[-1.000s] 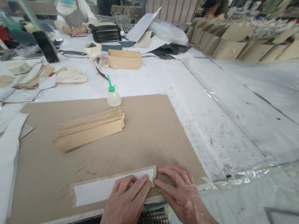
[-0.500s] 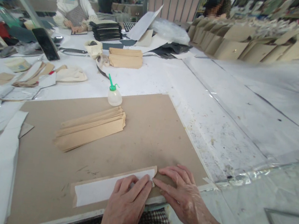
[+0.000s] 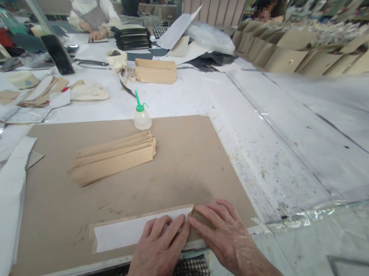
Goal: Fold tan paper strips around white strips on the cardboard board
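Note:
A tan strip (image 3: 95,246) lies along the near edge of a brown board, with a narrower white strip (image 3: 119,237) on top of it. My left hand (image 3: 157,250) rests on the right part of both, fingers bent and their tips pressing down, gripping nothing. At the strips' right end is my right hand (image 3: 225,233), its fingers stretched out and touching the tan end edge. Part of the strips is hidden under my left hand. Beyond them lies a stack of tan strips (image 3: 114,157). A fan of white strips (image 3: 7,208) is at the left.
The brown board (image 3: 181,156) covers the near table. On its far edge stands a green-tipped squeeze bottle (image 3: 143,119). A phone (image 3: 57,53) leans on a pole at left. Tan bags (image 3: 285,51) line the back right. Across the table a person (image 3: 94,14) handles a small piece.
My right hand has shifted slightly, its fingers drawing closer together at the strip's right end. My left hand stays pressed on the strips. The view has moved very little.

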Motion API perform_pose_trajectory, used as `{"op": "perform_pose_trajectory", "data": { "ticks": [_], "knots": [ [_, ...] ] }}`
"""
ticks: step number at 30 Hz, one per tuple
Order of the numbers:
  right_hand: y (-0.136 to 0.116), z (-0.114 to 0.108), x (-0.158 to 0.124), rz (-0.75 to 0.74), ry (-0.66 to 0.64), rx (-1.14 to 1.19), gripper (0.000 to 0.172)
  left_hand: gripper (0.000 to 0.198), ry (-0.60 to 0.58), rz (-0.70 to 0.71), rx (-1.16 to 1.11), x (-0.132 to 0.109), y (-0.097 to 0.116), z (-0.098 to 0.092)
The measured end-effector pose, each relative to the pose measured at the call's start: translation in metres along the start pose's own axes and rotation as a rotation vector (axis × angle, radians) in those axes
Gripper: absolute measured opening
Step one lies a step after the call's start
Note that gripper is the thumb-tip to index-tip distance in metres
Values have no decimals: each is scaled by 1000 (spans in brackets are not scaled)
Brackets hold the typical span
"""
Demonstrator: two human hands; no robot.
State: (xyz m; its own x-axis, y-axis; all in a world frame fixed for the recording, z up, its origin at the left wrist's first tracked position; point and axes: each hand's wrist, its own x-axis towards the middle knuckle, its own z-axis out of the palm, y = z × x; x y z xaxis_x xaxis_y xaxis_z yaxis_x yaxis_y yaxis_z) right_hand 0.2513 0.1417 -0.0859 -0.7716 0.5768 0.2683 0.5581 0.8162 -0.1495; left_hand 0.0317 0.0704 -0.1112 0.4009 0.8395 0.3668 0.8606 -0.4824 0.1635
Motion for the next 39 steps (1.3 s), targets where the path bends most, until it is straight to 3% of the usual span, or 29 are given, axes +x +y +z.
{"op": "perform_pose_trajectory", "data": {
  "ticks": [11,17,25,29,33,39],
  "knots": [
    [-5,5,-1,103,-53,47,45,38,-2,-38,24,1,6,4],
    [-9,4,-1,162,-56,75,44,43,120,-7,-33,-7,12,8],
    [-5,-8,7,182,-73,210,37,40,136,6,-50,-4,14,2],
    [-1,-5,9,240,67,424,24,39,143,3,-53,-3,14,1],
    [-5,0,11,190,101,484,15,36,113,-24,-75,-8,13,7],
    [-2,-4,15,109,56,416,21,35,109,-53,-115,-13,13,14]
  ]
}}
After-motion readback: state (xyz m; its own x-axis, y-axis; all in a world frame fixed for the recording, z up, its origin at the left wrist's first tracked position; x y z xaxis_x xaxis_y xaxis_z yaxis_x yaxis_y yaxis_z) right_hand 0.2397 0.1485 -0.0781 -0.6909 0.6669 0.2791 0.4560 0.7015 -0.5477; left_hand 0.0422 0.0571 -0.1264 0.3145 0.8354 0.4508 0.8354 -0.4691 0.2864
